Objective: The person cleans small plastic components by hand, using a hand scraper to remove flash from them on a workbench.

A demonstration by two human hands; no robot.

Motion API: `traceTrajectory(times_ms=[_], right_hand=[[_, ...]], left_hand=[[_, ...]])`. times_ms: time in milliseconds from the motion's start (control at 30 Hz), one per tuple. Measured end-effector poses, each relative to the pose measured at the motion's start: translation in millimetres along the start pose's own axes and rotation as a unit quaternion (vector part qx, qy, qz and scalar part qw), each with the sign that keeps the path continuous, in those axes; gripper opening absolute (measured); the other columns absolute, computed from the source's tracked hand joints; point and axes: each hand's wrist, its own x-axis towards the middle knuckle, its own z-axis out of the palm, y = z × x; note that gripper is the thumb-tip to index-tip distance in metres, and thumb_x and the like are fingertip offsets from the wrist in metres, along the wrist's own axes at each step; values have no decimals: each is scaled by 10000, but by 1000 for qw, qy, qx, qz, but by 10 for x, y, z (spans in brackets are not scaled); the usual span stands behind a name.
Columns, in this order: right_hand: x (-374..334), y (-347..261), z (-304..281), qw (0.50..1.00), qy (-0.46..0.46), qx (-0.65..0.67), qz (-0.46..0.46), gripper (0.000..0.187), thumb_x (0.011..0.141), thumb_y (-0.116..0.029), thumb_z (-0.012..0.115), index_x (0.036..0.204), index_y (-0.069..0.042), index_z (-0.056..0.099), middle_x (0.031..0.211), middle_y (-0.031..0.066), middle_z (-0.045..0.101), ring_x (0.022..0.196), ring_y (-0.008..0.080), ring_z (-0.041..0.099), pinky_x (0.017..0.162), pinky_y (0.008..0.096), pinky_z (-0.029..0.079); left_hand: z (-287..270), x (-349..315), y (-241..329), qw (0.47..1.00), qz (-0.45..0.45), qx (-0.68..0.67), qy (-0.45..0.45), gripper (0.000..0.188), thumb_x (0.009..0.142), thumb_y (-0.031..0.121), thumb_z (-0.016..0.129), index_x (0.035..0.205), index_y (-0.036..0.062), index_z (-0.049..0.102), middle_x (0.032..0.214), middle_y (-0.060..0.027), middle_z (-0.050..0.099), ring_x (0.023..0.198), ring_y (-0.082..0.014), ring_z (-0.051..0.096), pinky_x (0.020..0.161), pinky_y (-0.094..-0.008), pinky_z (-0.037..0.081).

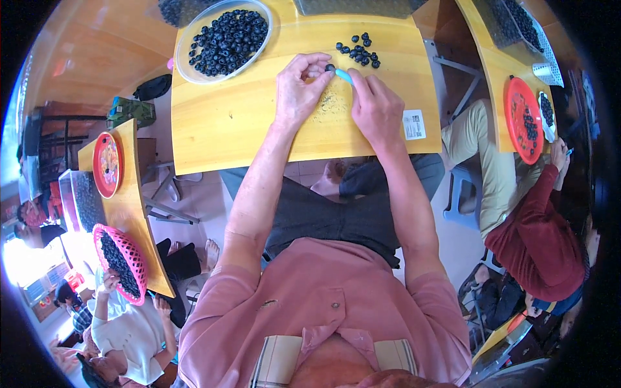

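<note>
My left hand point(299, 90) pinches a small black round part point(330, 67) between thumb and fingertips, over the middle of the yellow wooden table point(226, 129). In my right hand point(377, 108) is a slim light-blue tool point(344, 76), its end up against the part; the tip is too small to make out. Fine dark scraps point(328, 107) lie on the wood between my hands. Just beyond my right hand, several loose black parts point(360, 52) form a small scattered group. Farther left stands a clear round bowl point(270, 29) holding many such parts.
A white printed label point(414, 124) sticks to the table's near right corner. Along the far edge is a clear bin point(362, 6). On neighbouring tables, people work beside a red tray point(515, 119), a pink basket point(137, 258) and a red round tray point(98, 165).
</note>
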Motion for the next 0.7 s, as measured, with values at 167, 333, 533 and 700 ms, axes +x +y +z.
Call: traceTrajectory(times_ms=[167, 333, 533, 700], right_hand=[[-5, 7, 7, 1000, 1, -8, -2, 330, 832, -62, 695, 1152, -141, 678, 735, 21, 528, 645, 196, 620, 540, 352, 517], [-12, 12, 11, 1000, -6, -15, 23, 335, 830, -74, 699, 1159, -134, 682, 764, 28, 577, 664, 213, 646, 548, 368, 533], [-2, 16, 21, 1000, 7, 2, 28, 333, 840, -75, 694, 1165, -146, 685, 770, 33, 584, 660, 218, 647, 554, 368, 535], [-16, -1, -23, 1000, -6, 6, 14, 347, 860, -52, 720, 1193, -149, 705, 786, 40, 602, 649, 233, 643, 567, 368, 518]], left_hand=[[-1, -8, 54, 1000, -8, -5, -10, 328, 850, -7, 793, 1168, 4, 713, 1003, -83, 700, 854, -113, 680, 802, -249, 575], [1, -14, 52, 1000, 0, -19, -13, 326, 849, -17, 790, 1162, 6, 702, 1012, -78, 704, 874, -114, 681, 804, -255, 574], [6, -16, 20, 996, -10, -87, -2, 358, 855, -3, 791, 1190, -8, 663, 1009, -72, 720, 892, -115, 686, 825, -261, 576], [5, -5, 47, 999, -20, -35, -5, 357, 858, -6, 784, 1193, -6, 660, 991, -73, 727, 893, -112, 689, 833, -260, 577]])
